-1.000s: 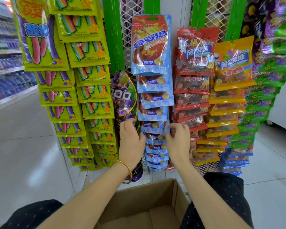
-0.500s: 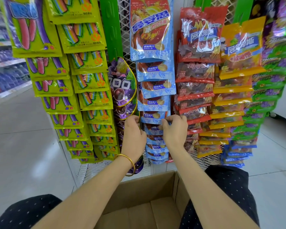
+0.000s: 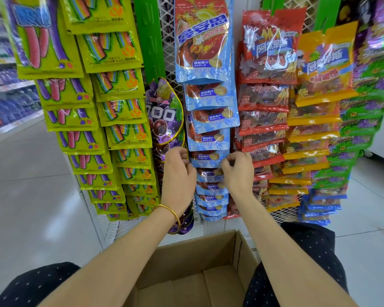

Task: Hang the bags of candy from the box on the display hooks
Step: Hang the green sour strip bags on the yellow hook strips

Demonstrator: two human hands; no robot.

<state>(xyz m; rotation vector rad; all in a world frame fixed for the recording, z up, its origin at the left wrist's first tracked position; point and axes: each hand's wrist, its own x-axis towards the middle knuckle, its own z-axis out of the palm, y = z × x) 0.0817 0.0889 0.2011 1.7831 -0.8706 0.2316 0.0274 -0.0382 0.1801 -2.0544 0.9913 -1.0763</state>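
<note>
The left hand (image 3: 177,173) and the right hand (image 3: 237,171) are raised to the middle column of the display, each with thumb and curled fingers pinching one side edge of a glossy blue plastic candy bag (image 3: 208,158). Holding it by both edges looks meant to keep the pouch flat and level, so its top can be lined up with a hook hidden behind the bags overlapping it from above. That bag sits about halfway down the blue column, tucked under the one above and lapping over those below, like roof tiles, which lets every label show. Whether its top is already caught on a hook cannot be told. Just left hang rounded purple foil grape-candy bags (image 3: 164,114) on a flat green plastic hanging strip (image 3: 149,41); just right are the red-edged clear candy bags (image 3: 264,120). The open brown cardboard box (image 3: 197,251) rests low between the knees, within easy reach, and the part in view shows no bags.
</note>
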